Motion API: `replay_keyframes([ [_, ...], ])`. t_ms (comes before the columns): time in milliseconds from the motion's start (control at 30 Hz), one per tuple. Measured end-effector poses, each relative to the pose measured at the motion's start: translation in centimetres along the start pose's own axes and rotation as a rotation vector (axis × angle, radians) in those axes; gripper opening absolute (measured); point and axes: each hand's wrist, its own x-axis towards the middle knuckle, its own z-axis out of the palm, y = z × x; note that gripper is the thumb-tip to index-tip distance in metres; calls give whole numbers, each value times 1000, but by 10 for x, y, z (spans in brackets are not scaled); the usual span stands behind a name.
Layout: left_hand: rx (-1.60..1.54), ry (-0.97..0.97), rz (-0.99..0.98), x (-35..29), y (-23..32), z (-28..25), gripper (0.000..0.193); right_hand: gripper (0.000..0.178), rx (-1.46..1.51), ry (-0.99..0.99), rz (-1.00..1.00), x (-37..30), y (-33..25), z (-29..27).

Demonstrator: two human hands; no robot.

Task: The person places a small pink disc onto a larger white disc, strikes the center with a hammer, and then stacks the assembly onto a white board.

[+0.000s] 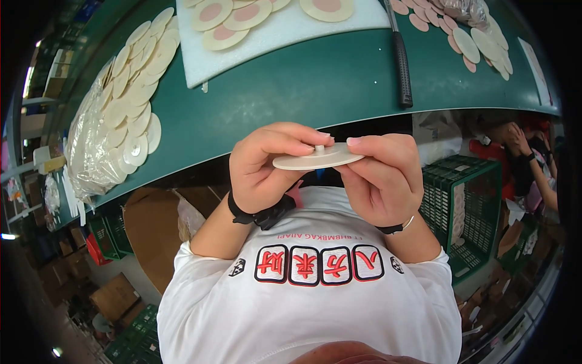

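Between my two hands is a cream plastic disc [316,159] with a small peg standing up from its middle, held nearly level just off the table's front edge. My left hand [264,161] grips its left side, the fingertips over the top beside the peg. On the opposite rim my right hand [388,173] pinches the disc between thumb and fingers. Beyond them, on a white foam sheet [242,54], lie several cream discs [245,13] with pink round centres.
A green table [273,85] spans the front. Many cream discs [142,79] spill from a clear plastic bag [91,145] at left. A black-handled tool [401,70] lies right of the foam; pink rounds [418,22] lie beyond. Below stand a green crate [458,212] and a cardboard box [148,236].
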Motion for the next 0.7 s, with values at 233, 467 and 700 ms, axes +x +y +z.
replay_keyframes([
  [233, -97, 28, 31, -1, -8, 3, 20, 29, -60, 2, -20, 0, 0, 0],
  [467, -172, 12, 83, -1, -15, 4, 22, 28, -111, 5, -65, -3, 3, 1],
  [700, -187, 13, 121, -4, -17, 7, 25, 28, -149, 15, -108, -7, 1, 7],
])
